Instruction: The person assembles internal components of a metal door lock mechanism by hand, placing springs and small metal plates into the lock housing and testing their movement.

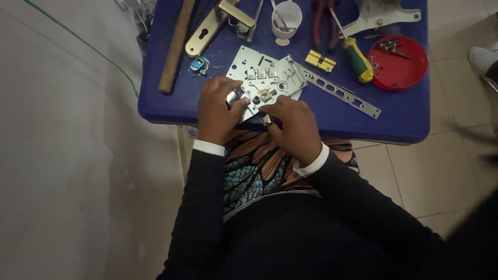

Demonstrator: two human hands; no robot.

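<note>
An opened silver lock case [264, 78] lies on the near part of a blue table [394, 116], its small inner parts showing. My left hand [218, 109] grips the case's left edge, thumb pressing a small metal piece. My right hand [293, 124] rests on the case's near edge, fingers curled around a small part that I cannot make out. A long silver faceplate [340, 92] with slots runs off the case to the right.
Behind the case lie a brass lock cylinder [320, 60], a green-and-yellow screwdriver [357, 57], a red lid with screws [398, 65], a white cup [286, 19], a brass door handle [215, 23], a wooden stick [176, 44] and a small blue-grey piece [198, 65].
</note>
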